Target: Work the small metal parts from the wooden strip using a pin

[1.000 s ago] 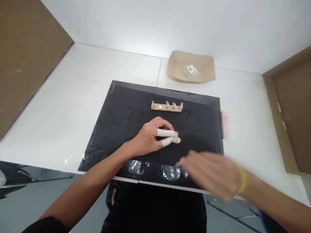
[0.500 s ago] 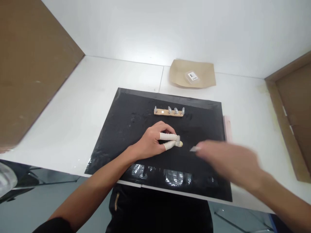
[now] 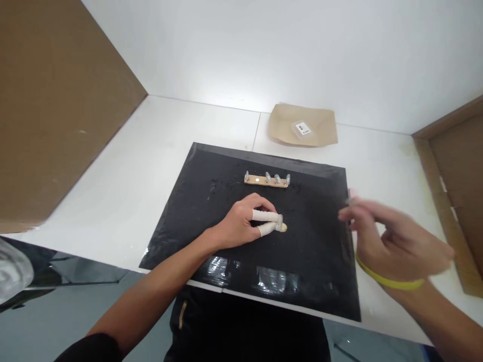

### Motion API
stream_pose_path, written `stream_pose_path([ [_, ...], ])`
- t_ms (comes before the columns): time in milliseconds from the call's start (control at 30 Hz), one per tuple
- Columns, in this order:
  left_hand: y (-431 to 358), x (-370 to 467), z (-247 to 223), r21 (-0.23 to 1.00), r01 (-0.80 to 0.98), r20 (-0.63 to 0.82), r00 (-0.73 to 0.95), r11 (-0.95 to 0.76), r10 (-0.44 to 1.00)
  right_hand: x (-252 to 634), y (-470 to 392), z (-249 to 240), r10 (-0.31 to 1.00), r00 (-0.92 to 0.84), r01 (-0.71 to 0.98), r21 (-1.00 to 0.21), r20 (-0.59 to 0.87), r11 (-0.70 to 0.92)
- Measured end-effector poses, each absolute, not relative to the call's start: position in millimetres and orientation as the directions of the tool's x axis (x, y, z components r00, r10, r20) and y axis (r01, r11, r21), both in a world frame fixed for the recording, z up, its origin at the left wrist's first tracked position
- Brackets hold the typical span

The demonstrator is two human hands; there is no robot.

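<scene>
My left hand [image 3: 241,221] rests on the black mat [image 3: 226,171], white finger cots on its thumb and index finger. Those fingertips are closed on a small grey translucent piece, shaped like a false nail tip [image 3: 279,221]. A small pale-yellow rounded piece [image 3: 284,228] shows just beside it. Over the mat's right edge, my right hand [image 3: 400,241] pinches a small whitish translucent thing [image 3: 350,201], too blurred to name. A yellow band [image 3: 392,282] circles that wrist. Behind my left hand lies a tan strip [image 3: 260,180] with several similar grey pieces standing on it.
A brown paper tray [image 3: 324,128] at the back holds a small clear case with a white label [image 3: 303,128]. Partly behind my right hand is a pink block [image 3: 353,193]. Brown panels stand at the left [image 3: 68,110] and right [image 3: 456,166] of the white table [image 3: 132,161].
My right hand has moved right and away from my left hand, carrying the small whitish thing toward the pink block. My left hand keeps its hold; the whole view has shifted slightly.
</scene>
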State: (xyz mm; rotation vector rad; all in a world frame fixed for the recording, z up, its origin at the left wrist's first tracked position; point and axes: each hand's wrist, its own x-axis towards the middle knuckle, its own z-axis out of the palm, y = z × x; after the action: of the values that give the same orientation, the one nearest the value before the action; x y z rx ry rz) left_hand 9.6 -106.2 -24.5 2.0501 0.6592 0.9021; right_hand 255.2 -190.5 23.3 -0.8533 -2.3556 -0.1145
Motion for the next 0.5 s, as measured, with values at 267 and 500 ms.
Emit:
stream_pose_path([
  [267, -106.8, 9.0, -25.5, 0.804, 0.128, 0.397, 0.612, -0.581, 0.684, 248.5, -185.2, 22.6, 0.377, -0.707, 0.489, 0.028, 0.598, 0.872],
  [500, -106.5, 8.3, -27.3, 0.8, 0.129, 0.402, 0.612, -0.587, 0.682, 250.0, -191.5, 15.9, 0.379, -0.712, 0.473, 0.004, 0.591, 0.881],
])
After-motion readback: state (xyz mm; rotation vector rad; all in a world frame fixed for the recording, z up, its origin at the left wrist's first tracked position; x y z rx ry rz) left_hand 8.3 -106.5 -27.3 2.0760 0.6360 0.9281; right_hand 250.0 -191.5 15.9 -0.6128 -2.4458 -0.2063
